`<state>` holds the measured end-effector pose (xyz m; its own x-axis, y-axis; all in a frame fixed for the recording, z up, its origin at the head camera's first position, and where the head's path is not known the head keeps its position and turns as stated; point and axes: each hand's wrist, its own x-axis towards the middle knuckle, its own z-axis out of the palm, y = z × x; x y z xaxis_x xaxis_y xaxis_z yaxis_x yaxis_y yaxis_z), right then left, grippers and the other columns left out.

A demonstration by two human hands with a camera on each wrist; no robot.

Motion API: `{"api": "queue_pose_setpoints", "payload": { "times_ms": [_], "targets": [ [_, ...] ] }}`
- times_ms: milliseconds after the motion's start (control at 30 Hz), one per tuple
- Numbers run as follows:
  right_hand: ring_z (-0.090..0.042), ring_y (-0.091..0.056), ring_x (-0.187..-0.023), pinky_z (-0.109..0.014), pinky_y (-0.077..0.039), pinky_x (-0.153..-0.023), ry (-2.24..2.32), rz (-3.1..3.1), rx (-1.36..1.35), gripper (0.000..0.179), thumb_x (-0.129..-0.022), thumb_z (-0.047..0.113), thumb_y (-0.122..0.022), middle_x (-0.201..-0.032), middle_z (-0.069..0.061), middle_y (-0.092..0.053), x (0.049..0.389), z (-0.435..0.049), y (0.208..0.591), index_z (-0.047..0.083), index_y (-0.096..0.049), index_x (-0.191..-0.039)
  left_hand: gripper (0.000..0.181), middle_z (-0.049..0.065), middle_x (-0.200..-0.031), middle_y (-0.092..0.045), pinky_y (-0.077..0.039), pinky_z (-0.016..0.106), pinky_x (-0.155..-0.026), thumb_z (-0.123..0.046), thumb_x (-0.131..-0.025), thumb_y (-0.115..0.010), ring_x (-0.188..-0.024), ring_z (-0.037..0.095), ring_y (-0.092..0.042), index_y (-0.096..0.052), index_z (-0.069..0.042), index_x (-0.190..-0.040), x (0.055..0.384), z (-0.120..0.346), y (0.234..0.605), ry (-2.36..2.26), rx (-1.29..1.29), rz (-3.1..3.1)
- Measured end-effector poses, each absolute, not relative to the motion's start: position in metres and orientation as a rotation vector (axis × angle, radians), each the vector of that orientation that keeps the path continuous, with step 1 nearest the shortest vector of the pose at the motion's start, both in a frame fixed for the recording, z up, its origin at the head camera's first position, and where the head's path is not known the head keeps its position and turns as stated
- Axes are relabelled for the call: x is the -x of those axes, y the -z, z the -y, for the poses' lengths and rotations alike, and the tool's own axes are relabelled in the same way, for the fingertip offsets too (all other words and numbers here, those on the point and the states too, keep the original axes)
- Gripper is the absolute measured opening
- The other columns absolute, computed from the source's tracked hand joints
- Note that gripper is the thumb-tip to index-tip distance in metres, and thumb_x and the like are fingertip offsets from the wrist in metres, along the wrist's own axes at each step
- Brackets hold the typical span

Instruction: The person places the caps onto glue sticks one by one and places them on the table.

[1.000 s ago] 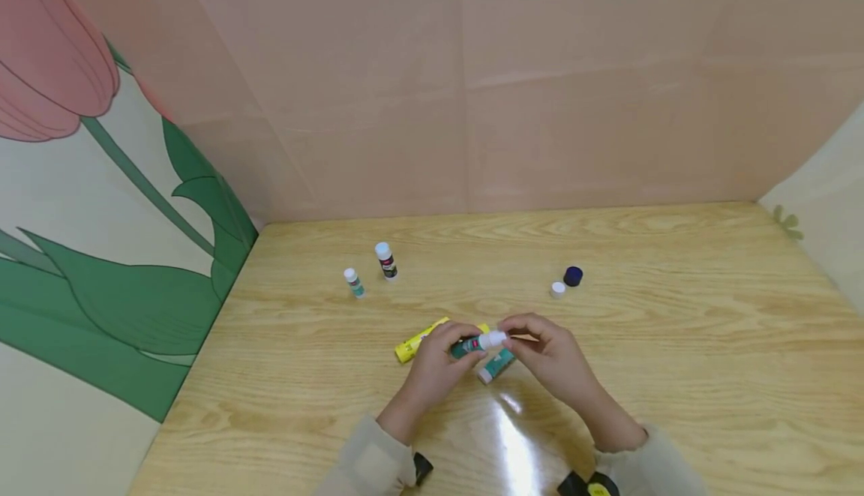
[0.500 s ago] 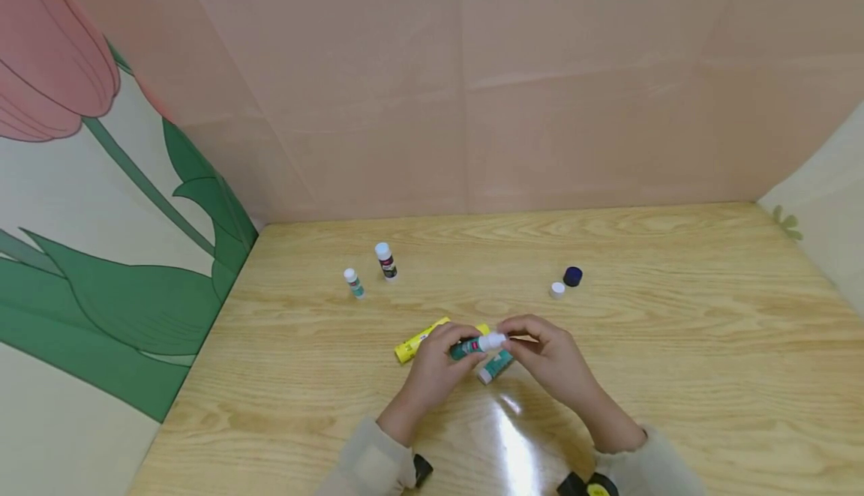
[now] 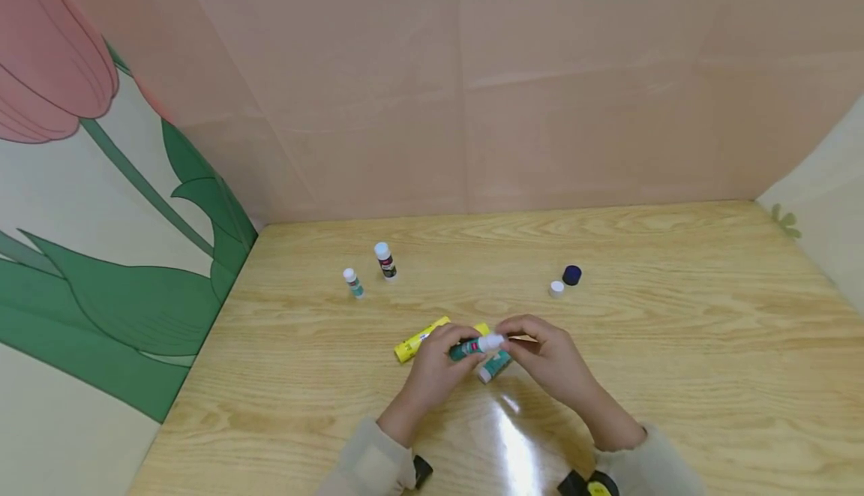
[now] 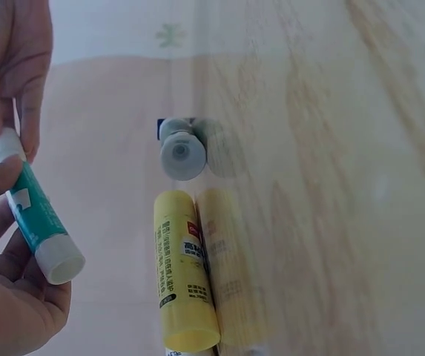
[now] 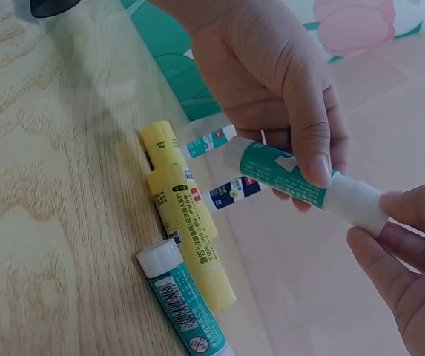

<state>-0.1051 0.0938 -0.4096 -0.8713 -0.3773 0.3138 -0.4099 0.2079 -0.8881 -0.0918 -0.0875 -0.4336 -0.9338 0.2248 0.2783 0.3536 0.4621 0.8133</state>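
Observation:
My left hand (image 3: 435,367) grips a green glue stick (image 5: 282,172) by its labelled body, thumb across the label. The fingertips of my right hand (image 3: 552,355) pinch the white end (image 5: 357,204) of the same stick. In the head view the stick lies almost level between both hands, white end to the right. Behind and below it, a yellow glue stick (image 3: 420,341) is partly covered by my left hand. Another green glue stick (image 3: 495,367) lies under the held one. The right wrist view shows a second yellow piece (image 5: 162,144) lined up behind the nearer yellow stick.
Two small glue sticks stand upright at the back left, one green-labelled (image 3: 354,284) and one dark-labelled (image 3: 385,261). A white cap (image 3: 556,288) and a dark blue cap (image 3: 572,275) rest at the back right. Black items lie by both sleeves on the wooden table (image 3: 709,346).

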Motion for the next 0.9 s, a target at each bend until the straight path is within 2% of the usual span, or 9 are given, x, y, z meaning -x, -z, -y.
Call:
{"api": "queue_pose_setpoints", "payload": {
  "times_ms": [300, 900],
  "targets": [
    [-0.021, -0.055, -0.089, -0.024, -0.047, -0.071, -1.773, 2.474, -0.776, 0.016, -0.078, -0.005, -0.058, -0.094, -0.006, -0.059, 0.1051, -0.0936, 0.4072, 0.003, -0.06, -0.092, 0.021, -0.003, -0.096, -0.058, -0.043, 0.023, -0.072, -0.02, -0.079, -0.063, -0.086, 0.01, -0.05, -0.06, -0.01, -0.097, 0.0898, 0.0874, 0.4332, 1.5, 0.481, 2.59],
    [-0.02, -0.056, -0.088, -0.024, -0.047, -0.07, -1.782, 2.476, -0.807, 0.014, -0.078, -0.003, -0.059, -0.093, -0.004, -0.058, 0.1031, -0.0902, 0.4102, 0.004, -0.061, -0.09, 0.022, -0.005, -0.098, -0.059, -0.042, 0.025, -0.075, -0.023, -0.079, -0.062, -0.089, 0.009, -0.049, -0.062, -0.012, -0.097, 0.0887, 0.0861, 0.4331, 1.505, 0.467, 2.613]
  ]
}}
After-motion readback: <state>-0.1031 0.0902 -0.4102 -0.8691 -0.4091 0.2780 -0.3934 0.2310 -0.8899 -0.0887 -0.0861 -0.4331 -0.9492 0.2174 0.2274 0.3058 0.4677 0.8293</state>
